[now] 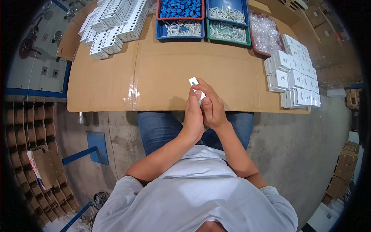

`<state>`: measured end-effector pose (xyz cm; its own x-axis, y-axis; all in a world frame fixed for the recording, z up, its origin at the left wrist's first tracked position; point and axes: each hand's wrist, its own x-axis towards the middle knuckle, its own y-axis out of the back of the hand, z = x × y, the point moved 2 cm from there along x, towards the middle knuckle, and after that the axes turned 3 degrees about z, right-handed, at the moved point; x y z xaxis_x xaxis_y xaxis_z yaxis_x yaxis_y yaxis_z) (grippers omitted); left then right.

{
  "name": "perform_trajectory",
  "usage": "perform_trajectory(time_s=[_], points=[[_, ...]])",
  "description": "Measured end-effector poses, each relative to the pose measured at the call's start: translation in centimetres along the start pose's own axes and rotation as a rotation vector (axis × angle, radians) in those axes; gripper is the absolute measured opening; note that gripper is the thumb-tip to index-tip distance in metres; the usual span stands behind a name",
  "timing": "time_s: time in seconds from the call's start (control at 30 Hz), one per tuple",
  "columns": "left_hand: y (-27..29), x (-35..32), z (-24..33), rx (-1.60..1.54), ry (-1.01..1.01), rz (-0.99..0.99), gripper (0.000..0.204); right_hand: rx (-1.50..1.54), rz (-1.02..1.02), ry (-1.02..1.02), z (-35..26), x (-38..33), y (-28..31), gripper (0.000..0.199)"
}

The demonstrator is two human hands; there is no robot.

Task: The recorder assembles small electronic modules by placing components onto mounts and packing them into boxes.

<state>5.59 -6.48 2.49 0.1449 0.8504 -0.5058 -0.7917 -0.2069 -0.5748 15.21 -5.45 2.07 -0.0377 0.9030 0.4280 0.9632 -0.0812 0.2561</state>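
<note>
Cardboard tubes [23, 127], brown and stacked on end, fill the far left beside the worktop [162, 73], which is covered with brown cardboard sheet. At the worktop's upper left lie rows of white folded cartons [112, 23], leaning against each other in long lines. Further right, along the far edge, stand several trays: a red-rimmed tray of blue parts [180, 8], a blue tray of white parts [179, 29] below it, another blue tray of white parts [227, 13], and a green tray of pale parts [228, 32]. A tray of clear plastic bags [264, 33] sits just beside these.

Near the worktop's front edge, at the middle, the person's left hand [193, 116] and right hand [212, 108] meet, touching each other. Both are closed around a small white box [195, 86]; its upper end sticks out above the fingers, tilted to the left, and the rest is hidden inside the grip. The box is held just above the worktop.

To the right, a stack of closed white boxes [293, 73] stands in tidy rows, well apart from the hands. Blue jeans [158, 127] show below the worktop edge.
</note>
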Motion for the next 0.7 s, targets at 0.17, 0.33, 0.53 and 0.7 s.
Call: perform_trajectory(time_s=[0.17, 0.33, 0.53, 0.7], points=[[0.4, 0.3, 1.1, 0.037, 0.084, -0.155, 0.055, 0.207, -0.044, -0.187, 0.6, 1.0, 1.1, 0.066], [0.4, 1.0, 2.8, 0.232, 0.098, -0.223, 0.067, 0.236, -0.11, -0.203, 0.0, 2.3, 2.1, 0.064], [0.6, 1.9, 3.1, 0.241, 0.127, -0.229, 0.077, 0.17, -0.268, -0.115, 0.5, 1.6, 3.3, 0.086], [0.0, 1.1, 2.4, 0.129, 0.137, -0.2, 0.071, 0.311, -0.214, -0.233, -0.4, 1.7, 3.1, 0.082]])
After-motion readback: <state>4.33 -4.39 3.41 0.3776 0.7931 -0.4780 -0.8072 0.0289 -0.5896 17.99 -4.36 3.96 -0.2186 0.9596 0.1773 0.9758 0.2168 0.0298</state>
